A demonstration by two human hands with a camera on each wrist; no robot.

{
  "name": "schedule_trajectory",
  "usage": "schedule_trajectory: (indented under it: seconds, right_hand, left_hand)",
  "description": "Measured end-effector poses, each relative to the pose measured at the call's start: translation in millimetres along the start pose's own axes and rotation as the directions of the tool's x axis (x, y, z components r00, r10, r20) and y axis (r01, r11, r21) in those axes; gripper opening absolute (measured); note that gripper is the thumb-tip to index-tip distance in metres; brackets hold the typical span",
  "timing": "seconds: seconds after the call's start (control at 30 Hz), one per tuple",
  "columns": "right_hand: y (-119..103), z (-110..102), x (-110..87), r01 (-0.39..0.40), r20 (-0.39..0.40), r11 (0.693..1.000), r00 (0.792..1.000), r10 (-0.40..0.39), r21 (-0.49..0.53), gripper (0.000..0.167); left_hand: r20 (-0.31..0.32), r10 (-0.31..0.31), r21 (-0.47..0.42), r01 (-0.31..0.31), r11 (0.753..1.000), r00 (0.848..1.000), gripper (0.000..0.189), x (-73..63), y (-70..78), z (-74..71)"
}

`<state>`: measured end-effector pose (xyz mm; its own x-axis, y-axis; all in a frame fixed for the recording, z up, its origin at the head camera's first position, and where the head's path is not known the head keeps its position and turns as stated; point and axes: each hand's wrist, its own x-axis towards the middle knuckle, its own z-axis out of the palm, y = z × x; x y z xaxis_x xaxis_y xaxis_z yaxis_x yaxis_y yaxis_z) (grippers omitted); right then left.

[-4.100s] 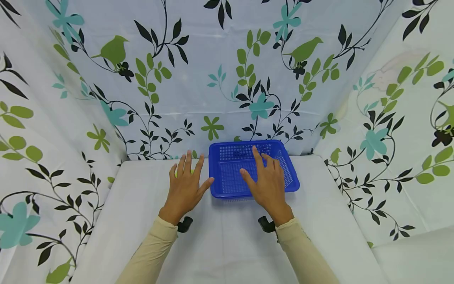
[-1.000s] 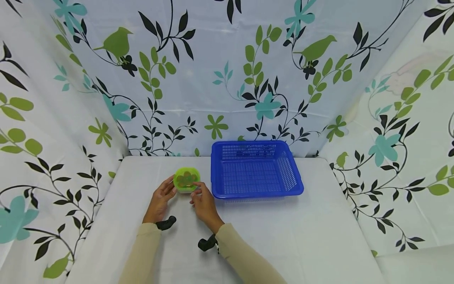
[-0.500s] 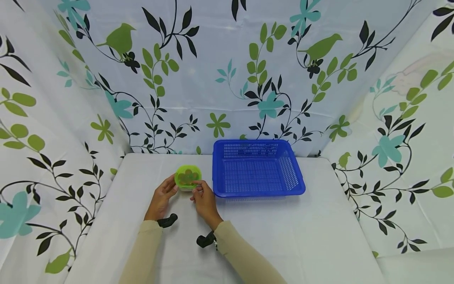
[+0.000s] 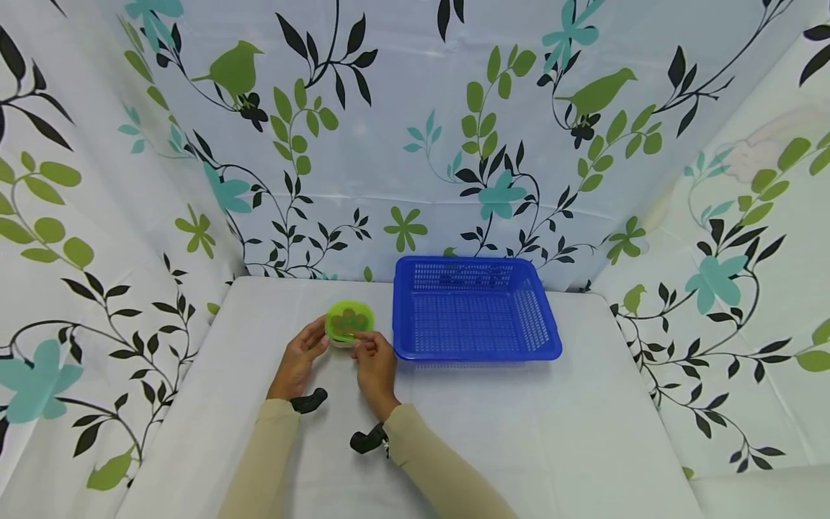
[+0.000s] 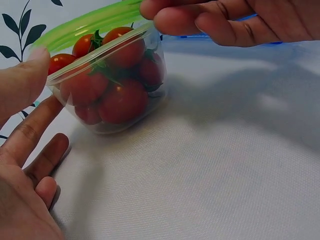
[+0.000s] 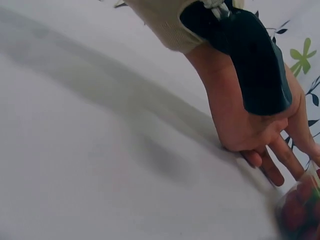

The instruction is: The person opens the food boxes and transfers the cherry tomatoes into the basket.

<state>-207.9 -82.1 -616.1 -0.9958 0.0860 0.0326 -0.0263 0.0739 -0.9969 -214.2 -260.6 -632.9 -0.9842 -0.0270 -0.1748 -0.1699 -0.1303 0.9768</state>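
Note:
A clear plastic food container (image 5: 112,95) holds several red tomatoes (image 5: 122,100) with green stems. Its green lid (image 4: 349,320) sits tilted, lifted along one side, with a gap above the container's rim in the left wrist view. My left hand (image 4: 300,362) grips the container's left side, thumb near the rim and a finger behind. At the near right edge, my right hand (image 4: 376,366) pinches the lid with its fingertips (image 5: 175,20). In the right wrist view, my left hand (image 6: 250,110) reaches to the container (image 6: 295,212), which is partly cut off.
A blue plastic basket (image 4: 476,358) stands right of the container, near the table's back edge. White cloth covers the table (image 4: 519,432). Patterned curtains (image 4: 389,144) with leaves and birds hang behind and at both sides.
Four seconds ago both hands were spread, the left over the container and the right over the basket. Now both are at the container. Over the last second they have barely moved.

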Motion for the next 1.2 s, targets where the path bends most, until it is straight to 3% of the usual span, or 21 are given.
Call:
schedule_trajectory:
  seconds: [0.27, 0.57, 0.8, 1.2]
  right_hand:
    - [5, 2, -10.2, -0.022, -0.065, 0.988, 0.997, 0.033, 0.152, 0.017]
    - [13, -6, -26.7, -0.034, -0.065, 0.956, 0.996, 0.055, 0.292, 0.018]
    - [13, -23, -40.7, 0.002, -0.041, 0.964, 0.999, 0.009, 0.267, 0.017]
    - [13, -44, -74.8, 0.045, 0.073, 0.976, 0.995, -0.062, 0.213, 0.014]
  left_hand:
    - [-0.002, -0.021, 0.000, 0.021, 1.000, 1.000, 0.062, 2.0, 0.5, 0.7]
    - [0.010, 0.008, -0.004, -0.008, 1.000, 1.000, 0.061, 2.2, 2.1, 1.6]
    - [0.016, -0.003, 0.000, 0.003, 1.000, 1.000, 0.059, 1.4, 4.7, 2.8]
    - [-0.027, -0.046, -0.005, 0.046, 0.999, 0.999, 0.059, -0.7, 4.0, 3.3]
